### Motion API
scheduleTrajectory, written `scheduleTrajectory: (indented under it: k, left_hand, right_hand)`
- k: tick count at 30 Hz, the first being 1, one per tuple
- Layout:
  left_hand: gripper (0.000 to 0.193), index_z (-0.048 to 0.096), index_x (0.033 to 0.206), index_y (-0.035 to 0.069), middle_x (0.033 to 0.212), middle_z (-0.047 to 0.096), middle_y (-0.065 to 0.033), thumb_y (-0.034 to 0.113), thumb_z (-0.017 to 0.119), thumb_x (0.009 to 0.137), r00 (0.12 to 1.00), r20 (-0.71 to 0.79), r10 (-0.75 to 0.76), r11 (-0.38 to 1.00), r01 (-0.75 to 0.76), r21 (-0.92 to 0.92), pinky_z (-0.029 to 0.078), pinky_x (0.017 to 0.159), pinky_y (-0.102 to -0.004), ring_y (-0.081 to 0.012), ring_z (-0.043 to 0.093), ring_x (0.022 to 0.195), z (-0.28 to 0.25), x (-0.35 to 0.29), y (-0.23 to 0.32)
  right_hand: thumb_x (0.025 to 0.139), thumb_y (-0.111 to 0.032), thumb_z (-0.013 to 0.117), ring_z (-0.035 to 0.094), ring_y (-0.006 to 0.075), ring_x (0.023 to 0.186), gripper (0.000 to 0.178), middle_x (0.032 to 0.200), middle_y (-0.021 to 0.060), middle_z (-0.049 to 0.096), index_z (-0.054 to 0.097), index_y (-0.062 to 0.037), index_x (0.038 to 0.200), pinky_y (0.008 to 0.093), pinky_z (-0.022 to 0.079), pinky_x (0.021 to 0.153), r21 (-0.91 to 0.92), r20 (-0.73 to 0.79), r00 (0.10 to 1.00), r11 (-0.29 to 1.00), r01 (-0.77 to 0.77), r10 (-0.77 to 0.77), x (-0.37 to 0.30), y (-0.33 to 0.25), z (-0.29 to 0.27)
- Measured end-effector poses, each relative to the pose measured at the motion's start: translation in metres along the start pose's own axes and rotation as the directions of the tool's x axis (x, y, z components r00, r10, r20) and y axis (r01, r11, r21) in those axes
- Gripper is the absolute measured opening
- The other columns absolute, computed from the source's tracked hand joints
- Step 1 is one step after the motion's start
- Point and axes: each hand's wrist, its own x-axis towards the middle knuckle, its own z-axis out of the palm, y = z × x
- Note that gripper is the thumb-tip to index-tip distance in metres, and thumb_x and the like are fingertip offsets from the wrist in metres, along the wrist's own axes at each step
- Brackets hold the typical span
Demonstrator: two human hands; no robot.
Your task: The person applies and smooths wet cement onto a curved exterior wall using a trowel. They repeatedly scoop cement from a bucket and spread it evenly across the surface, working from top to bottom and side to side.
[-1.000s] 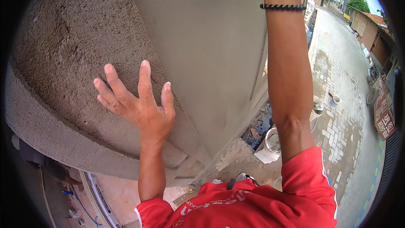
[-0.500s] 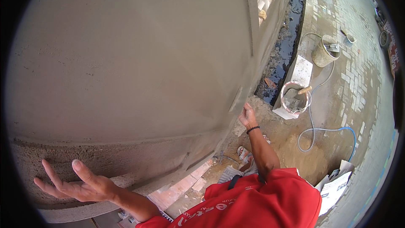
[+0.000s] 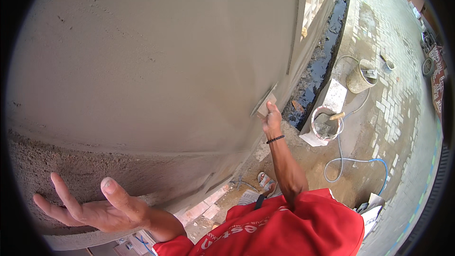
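Observation:
A grey wall of fresh plaster [image 3: 156, 80] fills the view's left and middle. Its upper face is smooth apart from small pits and scratches; a rougher, darker band [image 3: 95, 170] runs below. My right hand [image 3: 271, 122], a dark bead bracelet at the wrist, grips a flat plastering trowel [image 3: 265, 104] against the wall near its right edge. The fingers hide most of the handle. At lower left my left hand [image 3: 102, 211] is open, fingers spread and thumb raised, in front of the rough band. It holds nothing; whether it touches the wall I cannot tell.
A bucket of mortar [image 3: 326, 125] with a wooden-handled tool stands on a white board [image 3: 334, 96]. Beyond are another bucket [image 3: 359, 81] and a small pot [image 3: 388, 67]. A hose [image 3: 353, 160] curls across the ground. Dark water fills a ditch [image 3: 322, 66] along the wall.
My right hand has moved up along the wall with the trowel, whose flat side now shows more. The left hand stays open, its thumb shifted rightward. The view has turned slightly.

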Motion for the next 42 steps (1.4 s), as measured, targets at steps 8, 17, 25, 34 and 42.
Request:
scheduleTrajectory:
  k: [8, 17, 25, 34, 42]
  left_hand:
    - [0.056, 0.058, 0.135, 0.010, 0.157, 0.030, -0.0206, 0.040, 0.061, 0.088, 0.999, -0.020, 0.028, 0.989, -0.031, -0.146, 0.014, 0.119, -0.0643, -0.0381, 0.022, 0.149, 0.000, 0.004, 0.005]
    - [0.057, 0.060, 0.135, 0.014, 0.157, 0.028, -0.0223, 0.046, 0.062, 0.088, 0.998, -0.034, -0.055, 0.974, 0.046, -0.223, 0.012, 0.118, -0.0655, -0.0419, 0.014, 0.149, 0.001, 0.002, 0.014]
    - [0.052, 0.060, 0.134, 0.014, 0.157, 0.027, -0.0186, 0.041, 0.064, 0.089, 0.999, -0.031, -0.028, 0.982, 0.021, -0.190, 0.011, 0.118, -0.0659, -0.0391, 0.012, 0.149, 0.006, 0.001, 0.011]
    - [0.054, 0.057, 0.136, 0.011, 0.155, 0.031, -0.0172, 0.042, 0.061, 0.092, 0.997, -0.016, 0.077, 0.993, -0.078, -0.090, 0.018, 0.119, -0.0619, -0.0329, 0.018, 0.149, 0.003, 0.003, 0.000]
    - [0.056, 0.060, 0.134, 0.012, 0.151, 0.041, -0.0160, 0.048, 0.060, 0.091, 0.998, -0.033, 0.049, 0.998, -0.050, -0.032, 0.028, 0.118, -0.0551, -0.0268, 0.027, 0.147, 0.006, -0.001, -0.006]
  right_hand:
    - [0.091, -0.023, 0.065, 0.067, 0.0218, 0.089, 0.030, 0.103, 0.0078, 0.066, 0.058, -0.0026, 0.112, 0.0422, 0.055, 0.070, -0.153, 0.105, 0.955, 0.944, 0.291, -0.277, -0.049, -0.129, 0.193]
    - [0.091, -0.020, 0.067, 0.068, 0.0289, 0.091, 0.034, 0.102, 0.0159, 0.066, 0.061, 0.0060, 0.112, 0.0473, 0.059, 0.071, -0.229, 0.269, 0.808, 0.780, 0.582, -0.524, -0.153, -0.265, 0.410]
    - [0.103, -0.012, 0.047, 0.053, 0.0359, 0.125, 0.038, 0.139, 0.0265, 0.048, 0.045, 0.0112, 0.133, 0.0477, 0.050, 0.105, 0.154, 0.703, 0.403, 0.679, 0.718, -0.586, -0.273, -0.332, 0.470]
    - [0.100, -0.014, 0.053, 0.059, 0.0260, 0.119, 0.039, 0.130, 0.0090, 0.058, 0.044, -0.0028, 0.136, 0.0541, 0.046, 0.101, -0.043, 0.358, 0.902, 0.961, 0.274, -0.242, -0.069, -0.197, 0.121]
    - [0.103, -0.020, 0.053, 0.050, 0.0286, 0.127, 0.022, 0.136, -0.0005, 0.056, 0.054, -0.0134, 0.124, 0.0654, 0.027, 0.112, 0.069, -0.212, 0.893, 0.918, -0.392, 0.397, -0.010, 0.059, -0.105]
